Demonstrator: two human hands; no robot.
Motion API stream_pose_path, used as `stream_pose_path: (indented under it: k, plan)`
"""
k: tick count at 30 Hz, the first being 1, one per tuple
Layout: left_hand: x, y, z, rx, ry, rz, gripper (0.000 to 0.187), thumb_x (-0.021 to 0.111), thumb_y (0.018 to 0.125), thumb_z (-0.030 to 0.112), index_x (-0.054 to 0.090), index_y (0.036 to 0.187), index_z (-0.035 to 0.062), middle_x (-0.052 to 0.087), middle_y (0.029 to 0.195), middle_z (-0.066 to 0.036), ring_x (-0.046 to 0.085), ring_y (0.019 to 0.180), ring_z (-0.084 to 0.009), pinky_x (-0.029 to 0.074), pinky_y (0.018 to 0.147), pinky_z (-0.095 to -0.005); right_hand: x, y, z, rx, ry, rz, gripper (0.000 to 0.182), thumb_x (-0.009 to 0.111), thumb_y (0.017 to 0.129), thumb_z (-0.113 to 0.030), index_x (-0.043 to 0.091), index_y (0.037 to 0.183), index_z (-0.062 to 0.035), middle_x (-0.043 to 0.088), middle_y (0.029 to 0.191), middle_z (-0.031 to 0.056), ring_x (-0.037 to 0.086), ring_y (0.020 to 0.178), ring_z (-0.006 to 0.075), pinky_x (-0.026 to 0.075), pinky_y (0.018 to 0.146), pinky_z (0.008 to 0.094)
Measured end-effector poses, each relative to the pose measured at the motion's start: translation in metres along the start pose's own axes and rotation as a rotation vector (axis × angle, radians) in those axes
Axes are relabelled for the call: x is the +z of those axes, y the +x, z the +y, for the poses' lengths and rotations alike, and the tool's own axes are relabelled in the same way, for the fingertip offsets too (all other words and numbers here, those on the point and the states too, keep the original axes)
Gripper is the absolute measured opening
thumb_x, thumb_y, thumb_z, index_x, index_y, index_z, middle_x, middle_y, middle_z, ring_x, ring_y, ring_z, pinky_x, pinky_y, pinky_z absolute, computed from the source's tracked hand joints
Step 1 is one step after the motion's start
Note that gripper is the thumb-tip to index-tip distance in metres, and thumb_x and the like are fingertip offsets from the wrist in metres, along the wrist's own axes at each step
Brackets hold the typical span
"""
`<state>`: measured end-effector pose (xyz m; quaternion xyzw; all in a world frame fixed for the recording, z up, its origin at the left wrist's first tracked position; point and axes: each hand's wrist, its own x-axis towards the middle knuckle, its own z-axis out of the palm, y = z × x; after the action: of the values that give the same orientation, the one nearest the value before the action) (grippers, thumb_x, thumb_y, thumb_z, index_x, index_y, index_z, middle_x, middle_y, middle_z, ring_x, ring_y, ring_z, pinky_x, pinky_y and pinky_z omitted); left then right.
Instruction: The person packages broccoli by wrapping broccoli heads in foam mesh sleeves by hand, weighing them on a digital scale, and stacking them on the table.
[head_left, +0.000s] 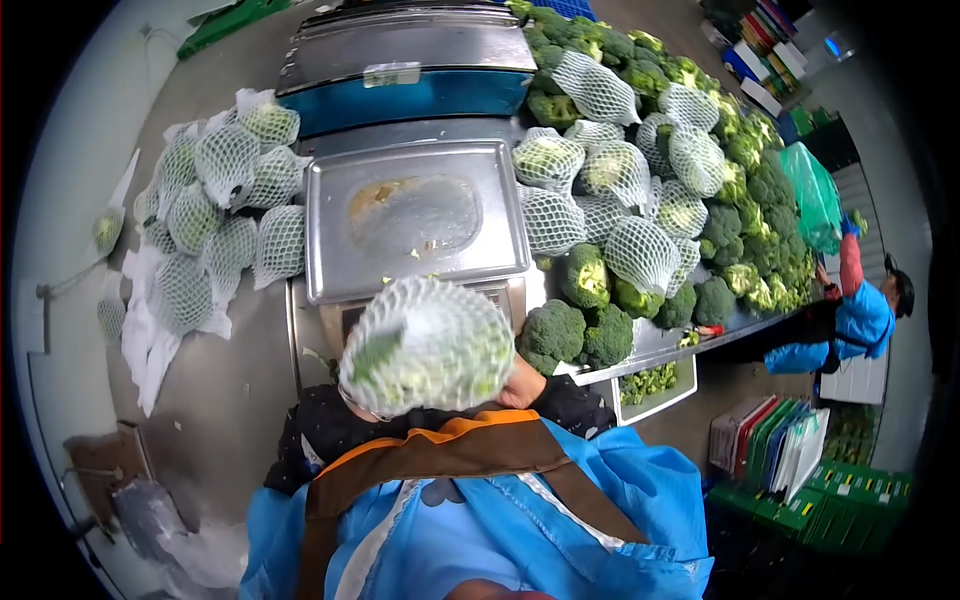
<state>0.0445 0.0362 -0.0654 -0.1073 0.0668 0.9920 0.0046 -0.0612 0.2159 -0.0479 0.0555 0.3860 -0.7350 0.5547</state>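
Note:
Close in front of my chest is a broccoli head in a white foam net (430, 348), slightly blurred. My right hand (522, 384) is against its right side, with the fingers partly hidden behind the net. Only a sliver of my left hand (362, 410) shows at the lower left of the same broccoli; its fingers are covered. Both hands appear closed on it. Just beyond lies a metal tray (495, 215) on a scale, with a wet brownish patch and small green crumbs.
Netted broccoli (225, 165) are piled left of the tray, more netted ones (612, 172) to the right beside loose broccoli (555, 332). A steel-topped machine (400, 50) stands behind. A white bin (683, 385) holds green pieces. At right, a person (862, 325) holds a green bag (810, 195).

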Motion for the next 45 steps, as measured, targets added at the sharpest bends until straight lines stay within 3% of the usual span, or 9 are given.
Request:
stream_pose_path:
  k: [3,5,8,12,22,25,30,36,45]
  plan:
    - [0.037,0.006,0.009,0.003,-0.148,0.09,0.052,0.035,0.093,0.039,0.037,0.131,0.0042,0.042,0.133,-0.015,0.043,0.121,-0.0313,0.038,0.099,-0.0471,-0.019,0.007,-0.008,-0.32,-0.676,0.153,0.051,0.053,0.086,-0.006,0.033,0.133,-0.0077,0.056,0.103,0.0077,0.055,0.083,0.0117,0.045,0.069,0.0246]
    - [0.039,0.009,0.021,-0.005,-0.18,0.135,0.049,0.032,0.093,0.036,0.04,0.13,0.0043,0.042,0.133,-0.017,0.042,0.121,-0.0344,0.037,0.1,-0.0494,-0.023,0.015,-0.029,-0.465,0.033,-0.133,0.088,0.067,0.076,-0.027,0.011,0.142,-0.0123,0.043,0.127,0.0142,0.047,0.114,0.0228,0.041,0.089,0.034]
    - [0.033,0.022,0.019,-0.022,-0.174,0.242,0.043,0.032,0.094,0.032,0.044,0.125,0.0044,0.048,0.126,-0.015,0.051,0.111,-0.0323,0.045,0.091,-0.0493,0.015,0.041,-0.052,-0.562,-0.349,-0.334,0.078,0.05,0.085,-0.052,0.016,0.141,-0.0116,0.043,0.131,0.0152,0.048,0.115,0.0275,0.039,0.097,0.042]
    - [0.004,-0.048,0.056,-0.077,0.49,0.282,0.041,0.047,0.091,0.03,0.044,0.124,0.0055,0.056,0.114,-0.013,0.055,0.104,-0.0264,0.051,0.081,-0.0431,0.053,0.07,-0.03,-0.125,0.012,-0.225,0.062,0.034,0.092,-0.05,0.03,0.135,-0.0056,0.039,0.135,0.0141,0.043,0.121,0.0292,0.038,0.099,0.0436]
    - [-0.064,-0.118,0.146,0.902,0.308,0.647,0.055,0.066,0.079,0.013,0.037,0.124,0.006,0.042,0.123,-0.016,0.045,0.114,-0.028,0.039,0.097,-0.0369,0.143,0.129,0.052,-0.265,-1.092,-0.535,0.058,0.064,0.082,-0.02,0.037,0.131,-0.007,0.05,0.122,0.0136,0.052,0.106,0.0209,0.044,0.087,0.0329]
    - [-0.14,-0.117,0.183,1.168,1.563,1.304,0.051,0.066,0.079,0.015,0.039,0.121,0.0048,0.05,0.116,-0.015,0.051,0.106,-0.0296,0.041,0.092,-0.0321,0.129,0.136,0.066,-0.211,-1.225,-0.572,0.033,0.064,0.081,-0.016,0.057,0.111,-0.0037,0.062,0.102,0.0102,0.061,0.087,0.0168,0.049,0.075,0.0291]
    - [-0.138,-0.157,0.256,0.846,1.378,1.296,0.038,0.045,0.09,0.037,0.064,0.096,0.0046,0.065,0.089,-0.009,0.06,0.086,-0.0275,0.041,0.084,-0.0363,0.121,0.106,0.05,-0.073,-1.284,-0.738,0.027,0.059,0.086,-0.009,0.056,0.111,-0.0006,0.062,0.091,0.0039,0.057,0.079,0.0083,0.046,0.072,0.0224]
    - [-0.286,-0.23,0.428,0.643,2.73,1.579,0.074,0.071,0.065,0.039,0.043,0.128,0.0123,0.048,0.121,-0.021,0.042,0.113,-0.0386,0.031,0.097,-0.0502,0.083,0.092,0.034,-0.075,-1.252,-0.632,0.029,0.062,0.084,-0.016,0.056,0.109,-0.0024,0.064,0.098,0.0077,0.06,0.09,0.0151,0.047,0.081,0.0281]
    - [-0.222,-0.225,0.373,0.304,2.333,1.758,0.055,0.064,0.076,0.033,0.049,0.118,0.0019,0.054,0.112,-0.019,0.049,0.1,-0.0321,0.038,0.085,-0.0434,0.0,0.041,-0.075,-0.327,-1.195,-0.034,0.029,0.062,0.083,-0.018,0.058,0.108,-0.0025,0.064,0.088,0.0053,0.06,0.079,0.0111,0.048,0.069,0.0254]
